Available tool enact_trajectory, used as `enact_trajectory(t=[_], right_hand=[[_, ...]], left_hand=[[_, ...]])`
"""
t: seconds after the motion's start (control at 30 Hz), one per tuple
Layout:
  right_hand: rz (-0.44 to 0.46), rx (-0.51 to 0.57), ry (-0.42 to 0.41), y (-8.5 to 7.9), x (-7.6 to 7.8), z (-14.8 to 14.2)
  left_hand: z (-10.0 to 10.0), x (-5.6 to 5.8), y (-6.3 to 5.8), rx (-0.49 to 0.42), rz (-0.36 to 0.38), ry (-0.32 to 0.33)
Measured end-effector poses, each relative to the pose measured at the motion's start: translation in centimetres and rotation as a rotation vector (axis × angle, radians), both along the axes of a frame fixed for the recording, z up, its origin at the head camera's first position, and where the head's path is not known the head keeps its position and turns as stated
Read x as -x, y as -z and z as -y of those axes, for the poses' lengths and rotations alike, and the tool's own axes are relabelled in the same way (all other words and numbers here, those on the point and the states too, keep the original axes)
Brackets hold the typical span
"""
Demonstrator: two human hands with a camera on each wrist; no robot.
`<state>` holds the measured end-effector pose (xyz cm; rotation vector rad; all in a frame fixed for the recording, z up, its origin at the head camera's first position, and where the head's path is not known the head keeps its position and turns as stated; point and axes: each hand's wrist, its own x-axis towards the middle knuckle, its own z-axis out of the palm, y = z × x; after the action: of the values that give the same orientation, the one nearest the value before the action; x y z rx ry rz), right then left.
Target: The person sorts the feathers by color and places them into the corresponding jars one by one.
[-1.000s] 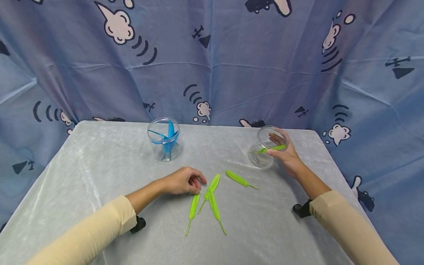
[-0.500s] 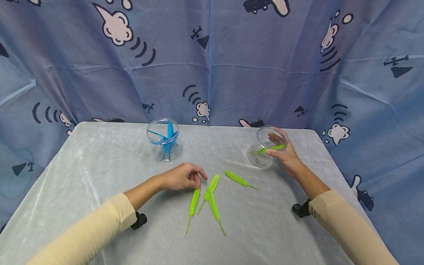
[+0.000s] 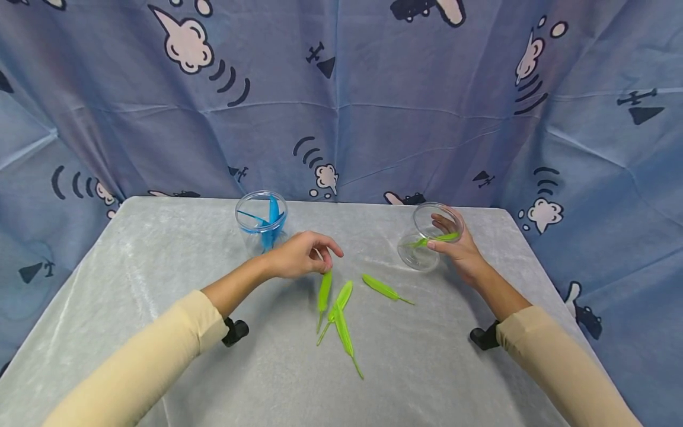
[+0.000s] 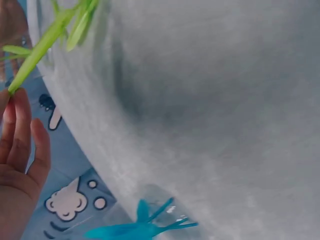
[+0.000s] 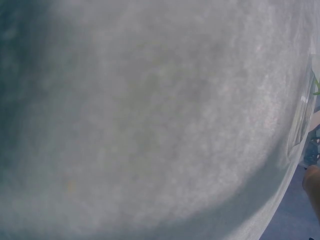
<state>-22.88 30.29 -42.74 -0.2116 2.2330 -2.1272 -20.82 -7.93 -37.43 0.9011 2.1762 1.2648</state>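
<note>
My left hand pinches a lime-green feather by its broad tip, and the quill hangs down toward me. In the left wrist view the same feather slants up from the thumb and fingertips. Just below it in the head view, two more green feathers lie crossed on the table, and another green feather lies to their right. At the right, my right hand grips a clear plastic jar, tilted with its mouth toward me. A green feather lies inside that jar.
A second clear jar with blue feathers stands upright at the back left, partly behind my left hand. Grey cloth covers the table. A blue patterned curtain hangs right behind its far edge.
My left hand has lifted the left green feather and carried it away from me and slightly right. My right hand and the tilted jar have stayed in place.
</note>
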Motion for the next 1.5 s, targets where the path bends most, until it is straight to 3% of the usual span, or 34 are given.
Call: enact_trajectory(t=[0.43,0.6,1.13,1.5], right_hand=[[-0.010,-0.007,-0.008,0.3,0.2,-0.1],[-0.005,-0.013,-0.005,0.3,0.2,-0.1],[0.002,-0.016,0.005,0.2,0.1,-0.1],[-0.015,0.013,0.000,0.1,-0.1,0.1]], left_hand=[[-2.6,2.1,-3.3,0.032,-0.089,-0.072],[-3.7,2.7,-4.0,0.007,-0.111,-0.125],[-5.7,3.7,-4.5,-0.130,-0.102,-0.297],[-7.6,3.7,-4.6,-0.279,-0.127,-0.500]])
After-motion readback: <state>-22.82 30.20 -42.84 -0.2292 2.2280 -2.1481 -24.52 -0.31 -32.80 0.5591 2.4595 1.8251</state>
